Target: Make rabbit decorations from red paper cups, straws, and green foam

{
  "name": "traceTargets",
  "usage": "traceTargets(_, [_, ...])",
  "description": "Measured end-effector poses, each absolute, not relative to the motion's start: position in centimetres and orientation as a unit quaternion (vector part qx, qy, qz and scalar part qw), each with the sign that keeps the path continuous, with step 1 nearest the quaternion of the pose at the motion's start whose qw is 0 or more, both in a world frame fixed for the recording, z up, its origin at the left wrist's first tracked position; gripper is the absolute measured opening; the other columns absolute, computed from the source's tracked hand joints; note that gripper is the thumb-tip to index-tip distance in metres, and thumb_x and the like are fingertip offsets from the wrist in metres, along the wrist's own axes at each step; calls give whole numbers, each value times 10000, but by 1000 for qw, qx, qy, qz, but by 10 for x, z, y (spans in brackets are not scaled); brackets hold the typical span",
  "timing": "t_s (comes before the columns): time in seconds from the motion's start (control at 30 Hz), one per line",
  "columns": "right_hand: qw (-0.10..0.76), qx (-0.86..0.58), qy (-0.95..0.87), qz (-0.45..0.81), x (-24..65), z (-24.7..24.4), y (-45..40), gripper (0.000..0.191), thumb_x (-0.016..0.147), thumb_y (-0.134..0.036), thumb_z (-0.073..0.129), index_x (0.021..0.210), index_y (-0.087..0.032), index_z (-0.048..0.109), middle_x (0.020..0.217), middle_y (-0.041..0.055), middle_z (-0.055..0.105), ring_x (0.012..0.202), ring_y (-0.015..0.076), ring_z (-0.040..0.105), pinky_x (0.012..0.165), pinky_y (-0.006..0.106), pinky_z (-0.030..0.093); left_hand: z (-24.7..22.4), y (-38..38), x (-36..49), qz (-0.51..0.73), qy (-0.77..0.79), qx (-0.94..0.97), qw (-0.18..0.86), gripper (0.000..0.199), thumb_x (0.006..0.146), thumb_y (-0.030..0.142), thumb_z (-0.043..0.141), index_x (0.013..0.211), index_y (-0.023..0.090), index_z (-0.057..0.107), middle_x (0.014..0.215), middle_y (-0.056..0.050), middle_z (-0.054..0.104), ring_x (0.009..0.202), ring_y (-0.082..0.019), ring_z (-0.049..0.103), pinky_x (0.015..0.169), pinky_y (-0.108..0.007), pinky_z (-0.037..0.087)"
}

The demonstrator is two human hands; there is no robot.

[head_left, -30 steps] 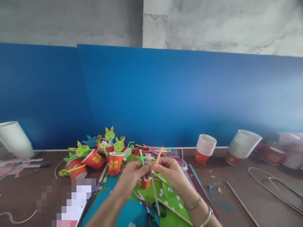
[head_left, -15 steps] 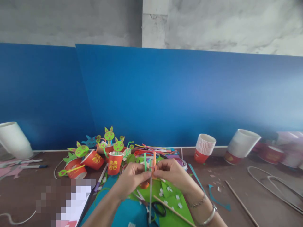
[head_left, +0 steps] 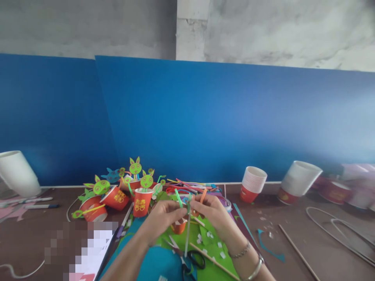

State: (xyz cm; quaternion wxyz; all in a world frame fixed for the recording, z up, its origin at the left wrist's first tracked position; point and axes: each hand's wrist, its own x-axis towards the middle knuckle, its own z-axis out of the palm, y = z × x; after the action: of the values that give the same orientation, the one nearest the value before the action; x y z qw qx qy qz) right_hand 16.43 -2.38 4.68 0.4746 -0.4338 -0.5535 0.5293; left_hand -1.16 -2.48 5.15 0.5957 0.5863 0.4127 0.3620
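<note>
My left hand (head_left: 168, 214) pinches a green straw (head_left: 178, 198) between thumb and fingers, low in the middle of the view. Close beside it, my right hand (head_left: 209, 207) is closed on an orange straw (head_left: 203, 195). A pale, thin strip (head_left: 188, 236) hangs down between the two hands. Behind the fingertips, a small red cup (head_left: 179, 226) is partly hidden. Below lie scissors (head_left: 187, 255) with black handles and a wooden stick (head_left: 215, 260), on green paper (head_left: 228, 269) and blue paper (head_left: 158, 263).
Decorated red cups (head_left: 142, 203) with green paper animal faces stand and lie at the left. Pens and straws (head_left: 187, 186) lie behind the hands. Stacked paper cups (head_left: 254, 181), another cup stack (head_left: 301, 179), a stick (head_left: 299, 251) and a cable (head_left: 336, 230) are at the right.
The green straw has tilted left and the orange one right, their tops now further apart. The pale strip has shifted and leans slightly. More of the small red cup shows.
</note>
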Motion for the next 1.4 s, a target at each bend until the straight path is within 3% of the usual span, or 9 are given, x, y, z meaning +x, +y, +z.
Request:
traceTargets(0.27, [432,-399,-591,552,165,50,-28,310,693,-445,738,667,-150,649,580,-15,571,546,106,503,554,241,396,46,-20,-16,328,396,626,585,471,723,570,631,656,109,703,572,-52,655,545,-146,563,581,-254,403])
traceTargets(0.33, [468,-417,-576,525,165,49,-26,333,694,-466,730,662,-148,638,577,-10,569,539,108,491,536,241,384,48,-19,-19,327,405,633,573,474,732,565,614,778,105,719,713,-84,703,645,-177,611,629,-269,437])
traceTargets(0.4, [526,-443,-544,480,167,50,-23,360,712,-493,703,650,-147,624,577,-2,572,525,107,472,516,242,368,49,-17,-24,343,447,647,514,499,707,502,653,1030,123,677,1012,-123,697,881,-243,631,759,-325,468])
traceTargets(0.5, [599,-459,-507,416,168,50,-20,332,756,-471,667,668,-157,603,619,14,597,561,121,498,535,247,381,43,-15,-29,331,533,701,339,859,559,352,771,1335,158,457,1390,-160,464,1269,-340,411,1011,-453,354])
traceTargets(0.57, [618,-457,-508,389,168,50,-20,270,775,-427,656,734,-168,595,667,22,619,616,145,540,560,254,401,35,-14,-29,273,546,743,274,1053,477,321,812,1406,152,346,1451,-184,372,1347,-372,293,1066,-502,282])
traceTargets(0.63, [608,-467,-530,362,167,49,-20,218,791,-388,638,788,-176,586,676,21,624,627,157,559,556,258,409,24,-13,-26,226,527,783,244,1106,475,304,813,1432,148,281,1437,-203,385,1334,-385,317,1057,-522,292])
traceTargets(0.8, [523,-485,-642,281,166,44,-22,85,794,-249,582,749,-180,603,705,24,637,653,165,581,618,277,448,4,-11,-12,244,518,805,156,932,588,186,717,1411,150,279,1303,-199,520,1242,-372,453,1007,-523,366])
traceTargets(1.0, [501,-455,-717,167,166,48,-26,61,779,-182,564,796,-198,620,796,45,643,771,193,577,695,301,465,-1,-10,-4,337,479,803,109,792,685,240,637,1382,146,274,1397,-214,404,1343,-367,326,1042,-517,365])
traceTargets(1.4, [491,-440,-745,106,167,48,-30,65,828,-176,546,842,-208,601,836,62,642,820,217,579,742,348,469,3,-11,-3,358,500,780,116,668,675,278,624,1290,121,417,1341,-210,472,1332,-367,344,1036,-515,384])
